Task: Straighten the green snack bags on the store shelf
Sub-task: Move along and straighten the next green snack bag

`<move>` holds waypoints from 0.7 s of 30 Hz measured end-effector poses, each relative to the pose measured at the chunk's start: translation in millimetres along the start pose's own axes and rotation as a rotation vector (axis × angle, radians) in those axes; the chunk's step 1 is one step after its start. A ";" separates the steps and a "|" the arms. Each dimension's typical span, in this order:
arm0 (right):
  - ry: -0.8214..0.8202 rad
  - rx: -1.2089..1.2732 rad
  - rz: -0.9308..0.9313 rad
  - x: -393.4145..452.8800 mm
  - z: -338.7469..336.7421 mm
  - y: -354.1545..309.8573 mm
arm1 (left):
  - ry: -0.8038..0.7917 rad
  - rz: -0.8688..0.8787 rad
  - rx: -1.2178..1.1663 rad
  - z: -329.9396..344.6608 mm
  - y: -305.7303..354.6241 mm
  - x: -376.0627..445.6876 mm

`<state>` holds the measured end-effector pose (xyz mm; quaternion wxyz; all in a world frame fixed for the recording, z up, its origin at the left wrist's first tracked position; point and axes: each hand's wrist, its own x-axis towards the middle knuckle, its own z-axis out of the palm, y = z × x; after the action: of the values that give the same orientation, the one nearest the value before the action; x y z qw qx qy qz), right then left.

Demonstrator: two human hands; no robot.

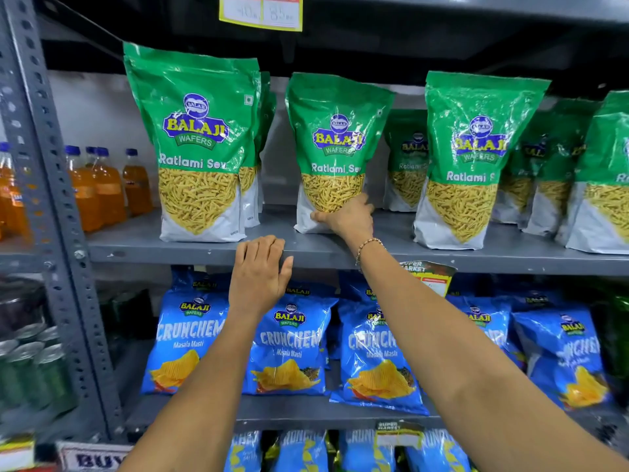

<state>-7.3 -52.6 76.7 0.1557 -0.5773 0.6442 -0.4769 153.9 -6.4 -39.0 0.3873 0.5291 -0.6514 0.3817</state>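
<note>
Green Ratlami Sev bags stand in rows on the grey metal shelf (374, 257). My right hand (350, 218) grips the lower right corner of the middle green bag (335, 144), which stands upright and set back from the shelf edge. The left green bag (197, 144) stands at the front, with more bags behind it. Another green bag (473, 158) stands to the right, with several more beside and behind it. My left hand (260, 270) rests on the front edge of the shelf, fingers curled over it, holding no bag.
Blue Crunchem chip bags (289, 345) fill the shelf below. Orange drink bottles (105, 189) stand at the left beyond the perforated grey upright (51, 185). A yellow price tag (262, 11) hangs from the shelf above. Green cans (30, 369) sit at lower left.
</note>
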 end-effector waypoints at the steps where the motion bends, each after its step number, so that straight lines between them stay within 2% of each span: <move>1: 0.010 -0.006 0.006 -3.5 0.6 0.7 | -0.007 -0.003 -0.005 1.1 0.5 -0.9; 8: 0.062 -0.009 0.001 -26.9 -2.9 6.3 | -0.082 -0.042 -0.028 -4.3 2.9 -2.6; 21: 0.078 -0.042 -0.053 -55.9 -19.7 8.8 | -0.082 -0.031 -0.028 -6.3 2.4 -4.0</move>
<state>-11.4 4.8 59.9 0.1054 -0.5782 0.6442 -0.4894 152.7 1.3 -40.3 0.3737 0.5489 -0.6636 0.3445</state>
